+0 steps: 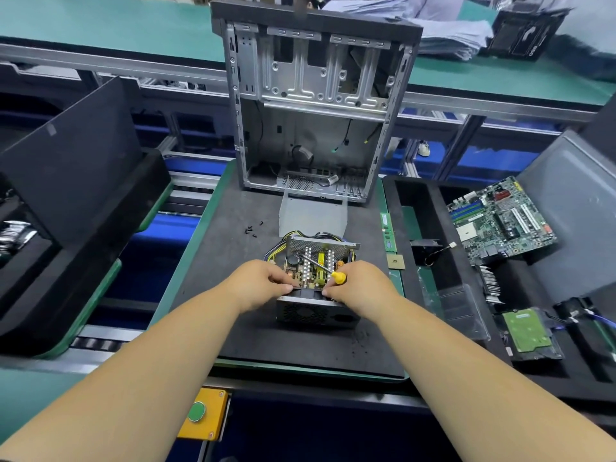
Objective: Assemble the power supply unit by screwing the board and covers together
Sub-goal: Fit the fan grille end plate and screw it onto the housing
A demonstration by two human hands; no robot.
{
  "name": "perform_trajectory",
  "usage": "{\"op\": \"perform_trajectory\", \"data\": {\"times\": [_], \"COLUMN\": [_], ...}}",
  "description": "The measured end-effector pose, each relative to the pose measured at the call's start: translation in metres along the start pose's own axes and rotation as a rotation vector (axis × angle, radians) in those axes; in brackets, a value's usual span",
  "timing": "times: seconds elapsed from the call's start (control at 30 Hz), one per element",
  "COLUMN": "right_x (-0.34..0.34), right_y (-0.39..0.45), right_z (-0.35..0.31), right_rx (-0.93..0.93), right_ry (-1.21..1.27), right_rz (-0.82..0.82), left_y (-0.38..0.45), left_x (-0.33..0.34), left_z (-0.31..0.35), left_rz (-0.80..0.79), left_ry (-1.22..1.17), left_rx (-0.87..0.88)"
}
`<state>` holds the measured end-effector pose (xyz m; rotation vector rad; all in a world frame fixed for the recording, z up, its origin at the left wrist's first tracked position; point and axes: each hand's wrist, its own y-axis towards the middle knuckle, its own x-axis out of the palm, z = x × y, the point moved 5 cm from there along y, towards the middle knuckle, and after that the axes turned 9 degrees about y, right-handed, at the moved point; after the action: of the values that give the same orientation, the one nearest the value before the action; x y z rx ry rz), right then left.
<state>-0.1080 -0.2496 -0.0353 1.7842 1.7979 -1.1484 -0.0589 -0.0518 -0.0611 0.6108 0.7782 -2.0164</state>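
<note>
Hands (263,283) (361,285) grip power supply (316,278) between them.

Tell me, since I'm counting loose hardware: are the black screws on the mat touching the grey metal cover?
Apart. The head view shows the black screws lying left of the grey metal cover, with bare mat between them.

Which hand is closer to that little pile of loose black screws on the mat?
Left. The left hand grips the power supply unit on the near left, just below the loose black screws. The right hand, holding the screwdriver, is farther off across the unit.
</note>
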Motion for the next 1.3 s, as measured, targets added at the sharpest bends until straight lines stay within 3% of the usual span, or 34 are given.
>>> {"op": "perform_trajectory", "data": {"times": [0.37, 0.6, 0.87, 1.3], "right_x": [-0.003, -0.056, -0.087, -0.058], "right_y": [0.004, -0.009, -0.017, 0.047], "right_z": [0.002, 0.02, 0.02, -0.027], "right_rx": [-0.022, 0.02, -0.069, -0.185], "right_ry": [0.015, 0.169, 0.363, 0.483], "right_rz": [-0.156, 0.11, 0.217, 0.135], "left_y": [-0.004, -0.021, -0.027, 0.006], "left_x": [0.001, -0.023, -0.04, -0.066], "left_z": [0.001, 0.016, 0.03, -0.024], "left_rz": [-0.003, 0.204, 0.48, 0.582], "left_ry": [-0.057, -0.098, -0.276, -0.29], "left_rx": [-0.065, -0.041, -0.047, -0.25]}}
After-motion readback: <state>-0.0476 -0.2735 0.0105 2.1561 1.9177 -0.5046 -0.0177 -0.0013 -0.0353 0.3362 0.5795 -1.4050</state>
